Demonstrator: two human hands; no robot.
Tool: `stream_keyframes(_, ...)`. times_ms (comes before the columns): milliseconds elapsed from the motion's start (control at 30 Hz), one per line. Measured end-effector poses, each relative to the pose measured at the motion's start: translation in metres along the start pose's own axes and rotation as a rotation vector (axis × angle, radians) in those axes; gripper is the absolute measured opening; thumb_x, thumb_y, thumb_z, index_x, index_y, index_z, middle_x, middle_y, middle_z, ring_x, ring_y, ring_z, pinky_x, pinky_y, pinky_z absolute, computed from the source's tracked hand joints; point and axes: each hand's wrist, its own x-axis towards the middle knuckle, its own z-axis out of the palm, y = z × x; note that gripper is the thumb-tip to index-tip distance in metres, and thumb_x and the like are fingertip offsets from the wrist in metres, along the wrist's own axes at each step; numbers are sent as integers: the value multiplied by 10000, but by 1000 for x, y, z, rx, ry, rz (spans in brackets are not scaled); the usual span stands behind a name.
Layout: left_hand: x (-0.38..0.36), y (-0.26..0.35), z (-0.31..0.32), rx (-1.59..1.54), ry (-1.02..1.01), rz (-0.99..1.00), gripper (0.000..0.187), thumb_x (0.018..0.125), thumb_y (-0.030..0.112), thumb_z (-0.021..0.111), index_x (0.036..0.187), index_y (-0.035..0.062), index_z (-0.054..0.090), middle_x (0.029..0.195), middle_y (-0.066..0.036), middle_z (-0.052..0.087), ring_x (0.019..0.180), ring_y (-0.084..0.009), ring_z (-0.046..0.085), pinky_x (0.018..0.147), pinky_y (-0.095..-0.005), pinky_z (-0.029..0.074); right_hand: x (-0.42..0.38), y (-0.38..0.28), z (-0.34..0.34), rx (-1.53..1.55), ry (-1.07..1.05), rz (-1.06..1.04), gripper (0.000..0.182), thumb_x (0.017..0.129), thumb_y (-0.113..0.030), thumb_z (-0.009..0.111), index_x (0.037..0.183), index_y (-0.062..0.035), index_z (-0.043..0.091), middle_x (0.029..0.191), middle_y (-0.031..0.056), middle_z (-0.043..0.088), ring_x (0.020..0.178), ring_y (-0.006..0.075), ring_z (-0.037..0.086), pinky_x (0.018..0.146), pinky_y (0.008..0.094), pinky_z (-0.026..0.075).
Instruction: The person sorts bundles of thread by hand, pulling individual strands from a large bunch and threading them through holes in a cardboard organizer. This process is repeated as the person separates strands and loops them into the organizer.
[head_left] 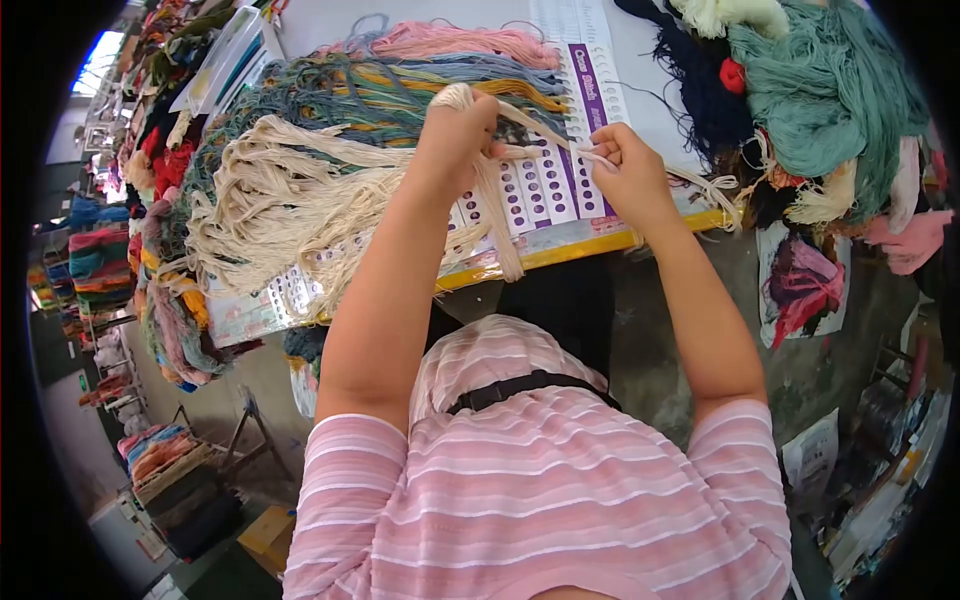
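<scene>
My left hand point(458, 140) is closed round a bundle of cream thread, part of which loops over its top while a tail hangs over the table's front edge. To its right, my right hand point(628, 170) pinches cream strands stretched between the two hands. Left of my hands, a large heap of cream thread point(270, 190) spreads over the table. Under the strands lie white cards point(540, 190) with purple print and rows of round holes. Behind my left hand are blue, green and yellow threads point(350, 90).
Pink thread point(460, 42) lies at the back. Teal thread point(810, 90) and dark navy thread point(715, 95) pile up at the right. A white tray point(235, 60) stands at the back left. The table's yellow front edge point(580, 250) runs before my body.
</scene>
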Motion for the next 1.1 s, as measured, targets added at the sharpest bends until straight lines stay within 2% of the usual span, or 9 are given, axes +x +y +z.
stream_keyframes(133,-4,-2,-8,-226,-85,-131,105,823,154,551,816,50,547,733,-29,489,484,-86,367,510,-267,397,2,-12,-5,-73,-76,19,289,727,-60,608,1004,-14,535,813,110,615,746,235,613,674,340,475)
stream_keyframes(333,1,9,-49,-317,-125,119,82,849,121,503,782,75,517,626,17,483,446,-50,346,415,-212,336,0,-14,-7,-146,-114,-5,354,709,-120,644,1027,-12,529,811,97,578,703,223,577,661,331,470)
stream_keyframes(433,-5,47,-140,-394,-106,226,80,850,146,580,861,82,534,674,11,534,467,-17,386,375,-152,296,-2,-15,-6,-181,-112,-7,369,703,-147,660,1023,-15,532,831,91,565,697,224,567,664,336,470)
stream_keyframes(533,-58,114,-213,-309,468,447,142,850,36,539,986,-2,555,751,-45,564,506,-38,455,430,-155,398,-3,-19,-6,-236,-110,-6,369,709,-186,664,1015,-24,536,852,91,566,722,234,568,682,345,468)
stream_keyframes(567,-47,124,-333,-588,25,425,166,857,9,509,1012,-41,542,712,-38,534,464,-33,383,411,-155,344,-2,-19,-6,-261,-111,-10,367,715,-206,662,1012,-30,538,856,92,566,736,238,567,690,347,467)
stream_keyframes(733,-130,189,-407,-876,-267,460,212,893,-3,394,687,48,399,554,-3,287,430,-75,225,391,-219,191,2,-24,-5,-416,-152,36,385,734,-285,653,1022,-58,537,904,108,578,829,267,573,745,364,462)
stream_keyframes(833,-145,202,-549,-887,-2,621,316,874,-16,394,607,118,290,531,4,260,411,-81,224,385,-237,193,2,-41,-5,-519,-185,82,428,728,-305,666,1056,-69,525,984,127,591,916,289,578,794,385,455)
stream_keyframes(967,-190,186,-514,-1111,-185,607,256,872,-1,416,639,100,382,523,22,305,399,-50,246,362,-215,199,3,-39,1,-568,-126,86,402,723,-269,664,1051,-67,548,945,113,604,872,275,592,763,368,466)
stream_keyframes(1100,-213,155,-343,-965,-329,413,46,919,47,418,927,25,457,644,-2,433,407,-39,282,351,-187,228,5,-17,-1,-356,-54,22,245,715,-174,662,917,-39,623,804,115,612,721,272,614,669,358,481)
